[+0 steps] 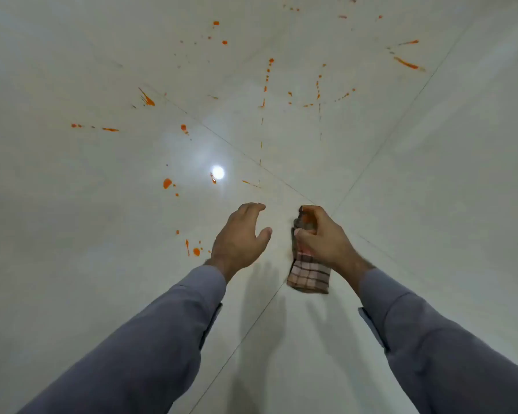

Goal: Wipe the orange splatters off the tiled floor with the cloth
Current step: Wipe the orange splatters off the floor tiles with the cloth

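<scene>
Person stood over the glossy white tiled floor [431, 189], both arms out in grey long sleeves, wiping not yet begun as far as I could judge. Orange splatters [167, 183] lay scattered across the tiles ahead: drips, streaks, small blobs, w/ a nearer cluster just left of the left hand [240, 237] and lots more further off toward the top. None looked smeared or wiped.

The brown-and-pink checked cloth [308, 274] was up off the floor, bunched in the right hand [320, 237]; its lower part hung loose below the fist. Right grip was closed tight round the upper end of the fabric, fingers curled in, thumb across. Left grip was about half open, fingers loosely curved, thumb apart, holding nothing & touching nothing, hovering beside the cloth hand w/ a gap between them.

Step in hand looked like readying the cloth. Next move, I'd guess: get low, press the cloth flat on the closest blobs at left, then work outward. Cloth is small vs. the spread, so probably refolding to a clean face will be needed.
</scene>
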